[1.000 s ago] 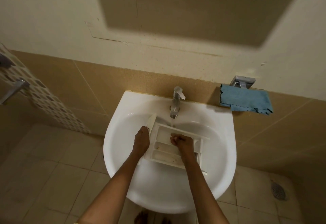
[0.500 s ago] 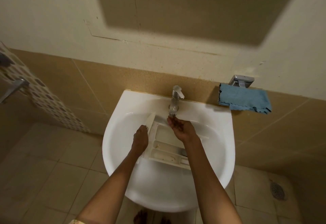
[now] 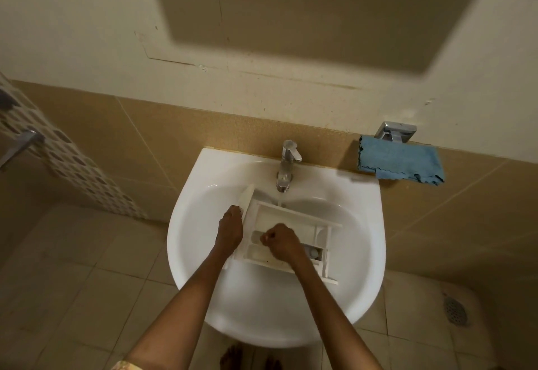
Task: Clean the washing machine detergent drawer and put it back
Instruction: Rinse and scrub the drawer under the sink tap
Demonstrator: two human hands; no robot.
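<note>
The white detergent drawer lies in the white sink, its compartments facing up and its front panel at the left end. My left hand grips that front panel end. With its fingers curled into a fist, my right hand presses inside the near compartments. A thin stream of water falls from the chrome tap onto the drawer's far edge.
A blue cloth hangs from a chrome holder on the wall to the right of the sink. A floor drain lies at the lower right. A tiled partition with a metal handle stands on the left. Bare feet show under the sink.
My right hand came back from under the tap's stream to the drawer's near compartments and closed into a fist. My left hand stayed on the front panel.
</note>
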